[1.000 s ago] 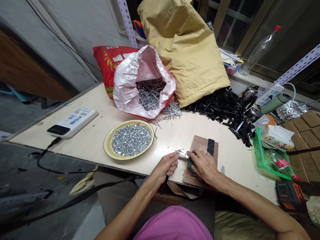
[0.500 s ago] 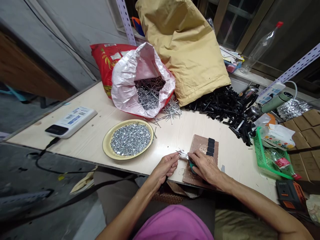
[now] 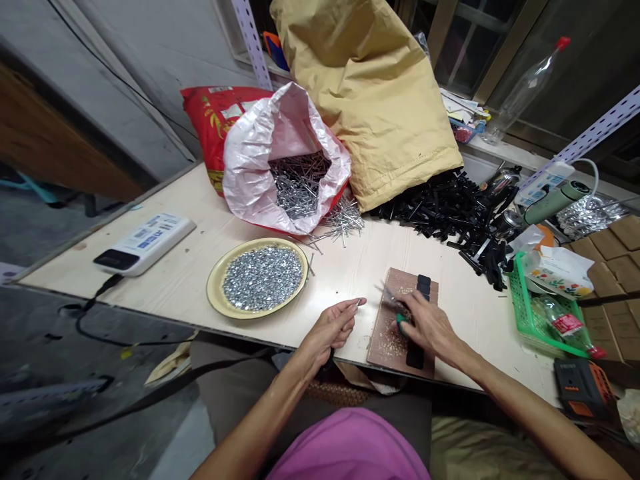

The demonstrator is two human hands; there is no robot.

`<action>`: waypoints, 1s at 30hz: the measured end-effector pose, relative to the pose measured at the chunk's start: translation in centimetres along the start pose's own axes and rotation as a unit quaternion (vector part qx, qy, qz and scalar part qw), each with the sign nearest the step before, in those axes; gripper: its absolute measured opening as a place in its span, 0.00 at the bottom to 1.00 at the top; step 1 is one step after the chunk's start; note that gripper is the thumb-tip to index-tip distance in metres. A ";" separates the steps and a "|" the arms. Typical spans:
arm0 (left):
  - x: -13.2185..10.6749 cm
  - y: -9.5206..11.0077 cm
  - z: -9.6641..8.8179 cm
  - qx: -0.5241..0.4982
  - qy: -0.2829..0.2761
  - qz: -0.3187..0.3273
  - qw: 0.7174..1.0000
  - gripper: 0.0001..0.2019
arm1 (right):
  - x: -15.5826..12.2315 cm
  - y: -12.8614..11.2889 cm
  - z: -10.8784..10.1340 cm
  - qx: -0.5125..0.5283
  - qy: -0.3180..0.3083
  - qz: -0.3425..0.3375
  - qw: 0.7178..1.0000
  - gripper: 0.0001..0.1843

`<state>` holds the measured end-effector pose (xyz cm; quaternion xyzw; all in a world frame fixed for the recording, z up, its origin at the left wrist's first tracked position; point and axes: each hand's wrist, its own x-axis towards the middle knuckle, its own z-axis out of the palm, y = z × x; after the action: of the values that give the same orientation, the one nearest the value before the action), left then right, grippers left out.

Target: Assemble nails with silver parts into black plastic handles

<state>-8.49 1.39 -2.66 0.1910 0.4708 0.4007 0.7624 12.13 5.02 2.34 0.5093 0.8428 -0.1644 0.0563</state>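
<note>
My left hand (image 3: 327, 333) is closed in a pinch above the table's front edge. A tiny, thin piece (image 3: 361, 303) shows at its fingertips, too small to name. Something black peeks out under that hand, mostly hidden. Wrapped in my right hand (image 3: 427, 327) is a pair of scissors with green handles (image 3: 401, 325); the blades are blurred and point up and left, apart from the left hand. Below the right hand lies a brown board (image 3: 387, 343) strewn with pale crumbs. Black flat pieces (image 3: 415, 355) sit in a row along the board, partly covered by the hand.
A yellowish dish (image 3: 215, 293) of small metal parts stands left. Behind it, a red-and-white sack (image 3: 245, 167) holds metal rods. A tan bag (image 3: 395, 100) leans beside a heap of black pieces (image 3: 440, 207). On the right are a green basket (image 3: 520, 313) and a power-tool battery (image 3: 583, 387).
The scissors in my right hand have moved right, away from the left fingertips, and now lie over the board. My left hand has stayed nearly in place, still pinched.
</note>
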 end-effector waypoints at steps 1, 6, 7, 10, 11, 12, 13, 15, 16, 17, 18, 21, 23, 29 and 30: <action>-0.1 0.2 -0.1 -0.003 0.004 0.002 1.000 0.34 | 0.0 1.0 -0.2 -0.001 0.017 0.041 0.999 0.22; -0.5 0.5 -0.1 -0.003 -0.004 0.014 1.000 0.29 | -0.9 6.4 -1.4 -0.032 0.098 0.221 0.970 0.18; -0.5 0.4 0.1 0.005 -0.004 0.021 1.000 0.28 | -1.3 6.8 -1.5 -0.024 0.105 0.222 0.969 0.18; -0.7 0.2 0.9 0.039 0.006 0.062 0.997 0.26 | -2.7 5.6 -1.5 0.014 0.126 0.095 0.987 0.20; -0.7 0.2 1.2 0.047 0.010 0.076 0.996 0.27 | -3.1 4.5 -1.5 0.013 0.132 0.030 0.991 0.21; -0.8 0.1 1.5 0.053 0.012 0.086 0.995 0.29 | -3.3 3.3 -1.4 0.000 0.134 -0.026 0.991 0.22; -0.9 0.1 1.8 0.055 0.011 0.092 0.994 0.31 | -3.5 2.1 -1.4 -0.019 0.131 -0.067 0.989 0.23; -1.2 0.0 2.3 0.056 0.001 0.088 0.995 0.35 | -3.4 0.1 -1.3 -0.050 0.117 -0.117 0.985 0.26; -1.4 0.0 2.4 0.055 -0.006 0.084 0.995 0.37 | -3.3 -0.6 -1.2 -0.059 0.109 -0.130 0.984 0.27; -1.5 0.0 2.5 0.054 -0.013 0.080 0.995 0.38 | -3.1 -1.0 -1.2 -0.063 0.102 -0.139 0.983 0.28; -1.7 0.0 2.5 0.054 -0.019 0.076 0.995 0.39 | -3.0 -1.3 -1.2 -0.064 0.097 -0.145 0.983 0.29; -2.0 0.0 2.4 0.050 -0.029 0.070 0.996 0.38 | -2.8 -1.4 -1.0 -0.063 0.088 -0.146 0.983 0.30; -2.1 0.1 2.4 0.042 -0.029 0.069 0.996 0.38 | -2.9 -1.3 -0.8 -0.059 0.083 -0.141 0.985 0.31; -2.2 0.4 2.7 0.038 -0.029 0.058 0.997 0.39 | -3.3 -1.2 -0.4 0.012 0.062 -0.136 0.989 0.31; -2.2 0.4 2.8 0.039 -0.031 0.054 0.997 0.39 | -3.3 -1.2 -0.3 0.022 0.061 -0.136 0.989 0.30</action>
<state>-6.78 0.12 0.16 0.2578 0.4511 0.4172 0.7457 12.67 1.83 3.80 0.3998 0.9025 -0.1574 -0.0296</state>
